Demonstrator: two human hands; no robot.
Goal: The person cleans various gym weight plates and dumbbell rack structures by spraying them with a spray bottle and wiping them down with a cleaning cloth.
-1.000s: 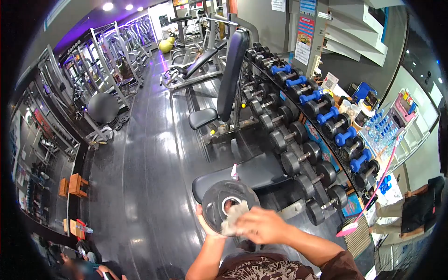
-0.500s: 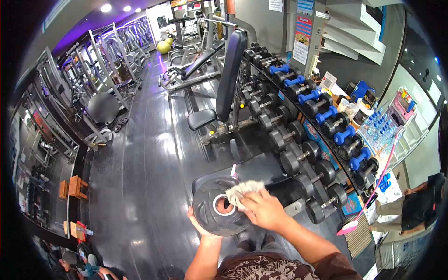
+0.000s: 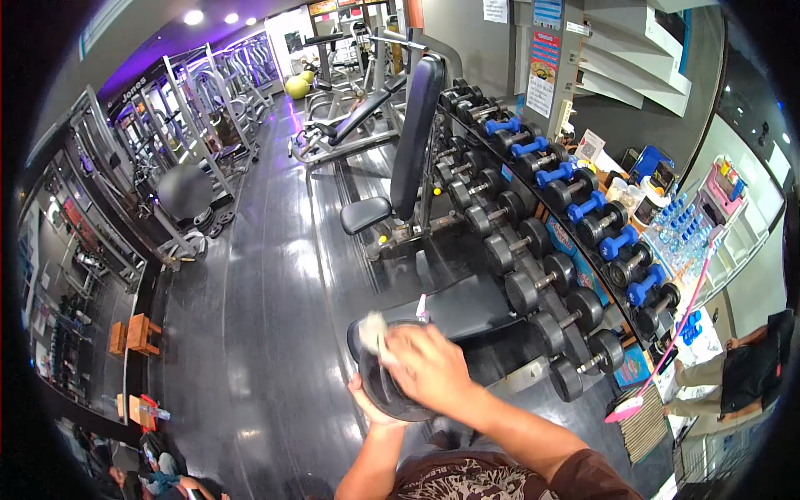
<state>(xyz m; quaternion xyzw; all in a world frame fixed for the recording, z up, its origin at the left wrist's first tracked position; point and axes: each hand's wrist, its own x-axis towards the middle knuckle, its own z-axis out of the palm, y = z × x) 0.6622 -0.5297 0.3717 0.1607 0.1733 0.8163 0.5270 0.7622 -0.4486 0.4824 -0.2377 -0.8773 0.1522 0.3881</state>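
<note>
A black weight plate (image 3: 385, 392) is held up in front of me, with my left hand (image 3: 372, 407) gripping its lower left rim from beneath. My right hand (image 3: 429, 368) is closed on a pale cloth (image 3: 372, 332) at the plate's upper left edge. The hand and cloth are slightly blurred and cover much of the plate, including its centre hole. Just beyond the plate lies a black padded bench (image 3: 467, 310). A bottle with a pink-and-white top (image 3: 422, 305) shows behind the plate.
A rack of black and blue dumbbells (image 3: 557, 271) runs along the right. Beyond the bench stands an upright padded seat (image 3: 417, 137). A pink-handled broom (image 3: 623, 408) and another person (image 3: 754, 367) are at far right. Mirrors (image 3: 71, 283) line the left wall.
My right hand has swept the cloth leftward across the plate, from its upper right side to its upper left edge. The plate has shifted slightly right, and its centre hole is now covered.
</note>
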